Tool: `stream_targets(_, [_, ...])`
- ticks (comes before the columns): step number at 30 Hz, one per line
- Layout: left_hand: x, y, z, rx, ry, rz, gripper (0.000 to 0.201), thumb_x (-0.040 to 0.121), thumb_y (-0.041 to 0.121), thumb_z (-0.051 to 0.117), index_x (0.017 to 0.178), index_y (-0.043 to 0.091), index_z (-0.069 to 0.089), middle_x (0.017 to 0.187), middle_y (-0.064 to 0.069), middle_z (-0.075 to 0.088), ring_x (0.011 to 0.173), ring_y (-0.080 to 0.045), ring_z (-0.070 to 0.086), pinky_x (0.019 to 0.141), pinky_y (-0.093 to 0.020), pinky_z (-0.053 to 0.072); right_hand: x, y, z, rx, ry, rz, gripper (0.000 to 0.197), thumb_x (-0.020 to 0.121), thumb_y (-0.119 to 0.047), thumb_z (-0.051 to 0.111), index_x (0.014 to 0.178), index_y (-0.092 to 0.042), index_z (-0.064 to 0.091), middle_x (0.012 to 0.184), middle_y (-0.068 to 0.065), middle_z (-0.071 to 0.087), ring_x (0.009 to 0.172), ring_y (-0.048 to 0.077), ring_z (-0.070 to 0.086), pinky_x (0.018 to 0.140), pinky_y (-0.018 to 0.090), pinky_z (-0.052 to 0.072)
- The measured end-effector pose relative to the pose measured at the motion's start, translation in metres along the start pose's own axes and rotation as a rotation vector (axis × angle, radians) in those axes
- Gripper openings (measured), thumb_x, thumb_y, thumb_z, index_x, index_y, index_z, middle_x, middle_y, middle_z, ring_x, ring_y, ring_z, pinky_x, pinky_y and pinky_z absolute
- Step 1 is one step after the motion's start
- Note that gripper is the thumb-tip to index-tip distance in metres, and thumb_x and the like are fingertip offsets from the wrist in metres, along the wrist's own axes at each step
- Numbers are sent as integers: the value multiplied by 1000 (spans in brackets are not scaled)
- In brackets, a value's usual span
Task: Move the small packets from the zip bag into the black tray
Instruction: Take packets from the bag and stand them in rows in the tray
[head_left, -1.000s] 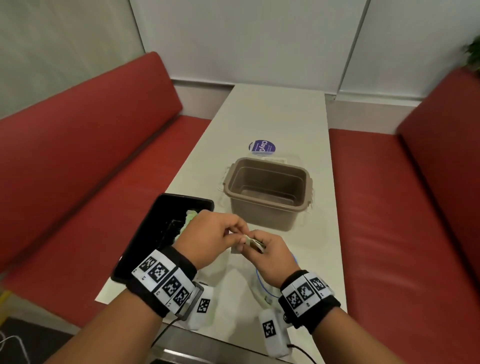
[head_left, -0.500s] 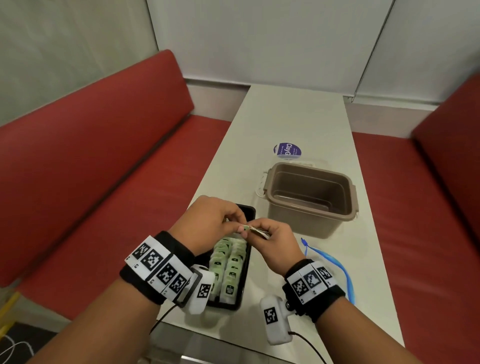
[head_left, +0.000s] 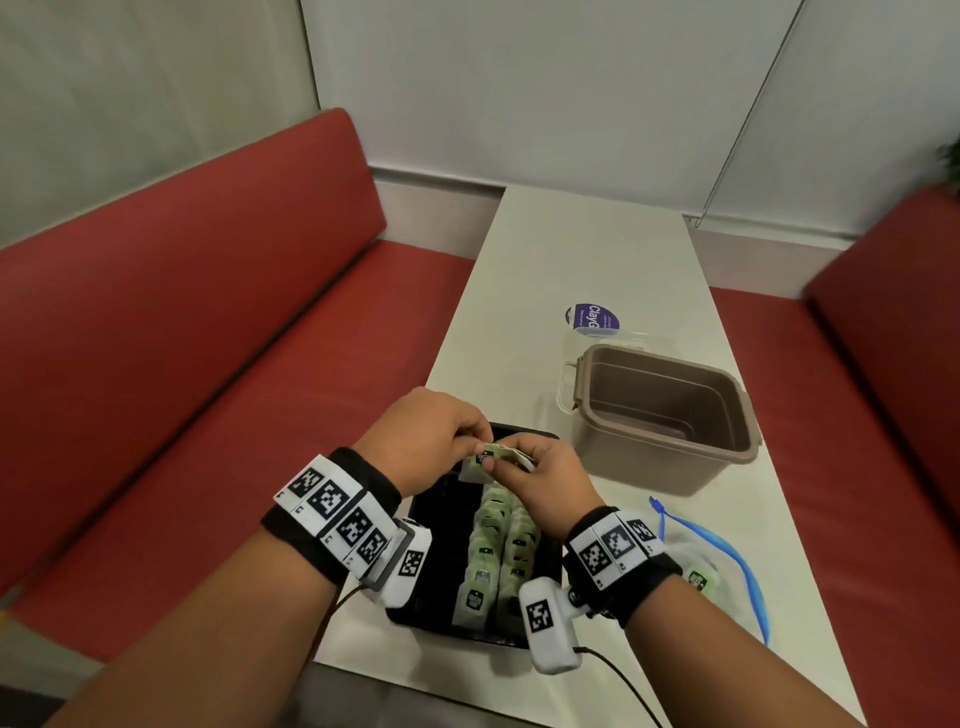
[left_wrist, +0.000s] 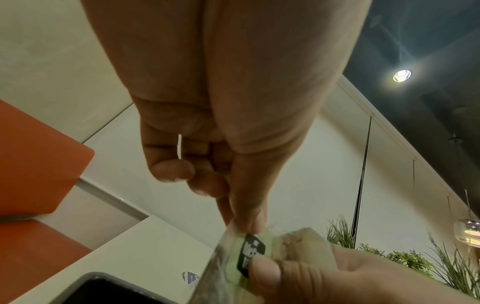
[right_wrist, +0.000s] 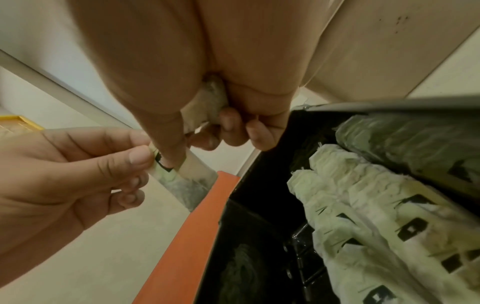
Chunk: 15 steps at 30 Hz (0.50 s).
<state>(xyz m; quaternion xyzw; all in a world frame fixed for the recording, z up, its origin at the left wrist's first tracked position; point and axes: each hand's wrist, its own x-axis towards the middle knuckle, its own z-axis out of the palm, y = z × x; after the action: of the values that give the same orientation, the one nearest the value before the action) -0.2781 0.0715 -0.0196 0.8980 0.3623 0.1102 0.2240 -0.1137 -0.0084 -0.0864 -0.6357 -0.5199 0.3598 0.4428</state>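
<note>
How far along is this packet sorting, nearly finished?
Well along: two rows of packets already lie in the black tray. The left hand and right hand pinch one packet above it. At least one more shows in the zip bag.

A brown tub (head_left: 670, 415) stands on the white table (head_left: 587, 249) between red benches (head_left: 182, 312).

We see our left hand (left_wrist: 233, 102) from below, its thumb and forefinger pinching the top edge of a pale green packet (left_wrist: 241, 261) with a black label. Our other fingers (left_wrist: 174, 170) curl loosely into the palm. Our right hand (left_wrist: 350, 281) grips the same packet from the lower right, thumb on the label. Below lie the tray (left_wrist: 103, 288) corner, the table (left_wrist: 130, 246) and a red seat (left_wrist: 33, 160); plants (left_wrist: 415, 261) stand at right, a ceiling lamp (left_wrist: 401, 75) glows above.
</note>
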Motion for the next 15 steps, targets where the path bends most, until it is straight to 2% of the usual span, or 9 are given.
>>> stream_targets(2, [-1, -9, 1, -20, 3, -11, 8, 89, 27, 68, 92, 29, 75, 71, 10, 67, 67, -3, 59, 66, -22, 46, 5, 0, 6, -28, -14, 12, 5, 86, -26, 75, 87, -22, 74, 85, 1, 73, 83, 18, 67, 77, 31, 53])
stream_targets(4, [-1, -20, 4, -57, 33, -47, 8, 89, 27, 69, 93, 29, 75, 75, 11, 68, 66, -1, 57, 65, -20, 43, 10, 1, 12, -64, -35, 45, 3, 86, -25, 74, 86, -22, 73, 82, -3, 72, 77, 10, 66, 71, 22, 50])
stream_targets(6, [-1, -32, 7, -95, 79, -106, 10, 89, 27, 69, 97, 28, 73, 82, 11, 70, 68, 1, 57, 66, -17, 42, 18, 6, 18, -143, -32, 86, 9, 86, -25, 74, 80, -29, 70, 78, -9, 70, 70, 1, 61, 68, 18, 44])
stream_targets(9, [-2, -50, 14, -98, 89, -197, 14, 89, 26, 67, 103, 26, 71, 86, 10, 70, 79, -5, 61, 73, -22, 46, 30, 17, 31, -262, 4, 182, 20, 85, -25, 75, 72, -36, 64, 74, -12, 67, 67, 1, 59, 67, 19, 43])
stream_targets(11, [-4, -59, 22, -41, 44, -246, 18, 90, 28, 67, 108, 25, 68, 90, 10, 68, 87, -11, 62, 77, -27, 48, 37, 22, 38, -295, 24, 248, 23, 83, -23, 75, 68, -36, 63, 69, -11, 65, 66, 6, 60, 67, 25, 47])
stream_targets(15, [-3, -72, 38, -52, -51, -324, 31, 88, 33, 70, 116, 26, 59, 88, 10, 67, 91, -13, 62, 82, -30, 50, 52, 26, 50, -419, 26, 362, 24, 80, -25, 76, 62, -35, 65, 72, -6, 70, 74, 14, 67, 72, 29, 55])
